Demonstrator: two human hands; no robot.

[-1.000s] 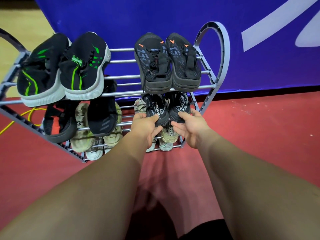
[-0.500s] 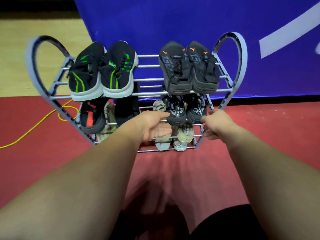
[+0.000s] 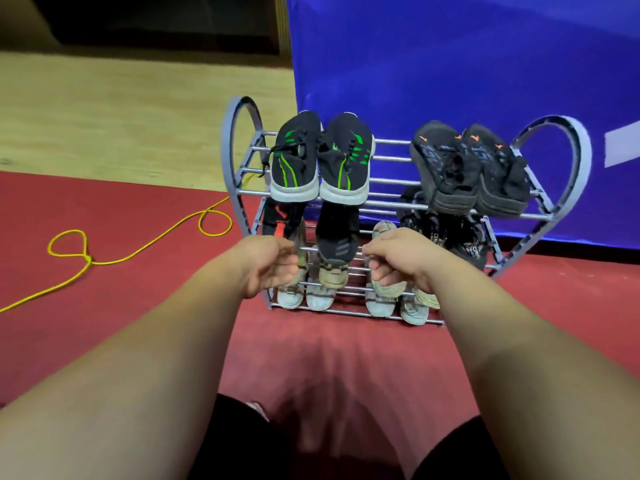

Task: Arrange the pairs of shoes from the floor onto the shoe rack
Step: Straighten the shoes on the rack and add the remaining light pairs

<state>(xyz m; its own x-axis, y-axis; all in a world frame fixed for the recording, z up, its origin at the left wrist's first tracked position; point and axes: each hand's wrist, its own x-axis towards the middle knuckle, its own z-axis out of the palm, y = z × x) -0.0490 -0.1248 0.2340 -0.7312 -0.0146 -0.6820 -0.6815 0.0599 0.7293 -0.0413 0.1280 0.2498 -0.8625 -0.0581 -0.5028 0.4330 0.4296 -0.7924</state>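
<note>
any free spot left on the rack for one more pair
The top shelf has a bare stretch of bars between the black-and-green sneakers and the black-and-orange shoes. The lower shelves look crowded, with both hands in front. The red floor beside the yellow cord is bare.

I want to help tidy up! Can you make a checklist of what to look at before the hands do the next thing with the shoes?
1. Any shoes left on the red floor: none in view, ok.
2. Black-and-green pair sits side by side on the top shelf: ok.
3. Black-and-orange pair sits on the top shelf, heels overhanging the front bar: ok.
4. Left hand and right hand free of shoes: both loosely curled in front of the rack, cannot tell.
5. Yellow cord clear of the hands: ok.
6. Lower-shelf pairs matched: partly hidden, cannot tell.
</note>
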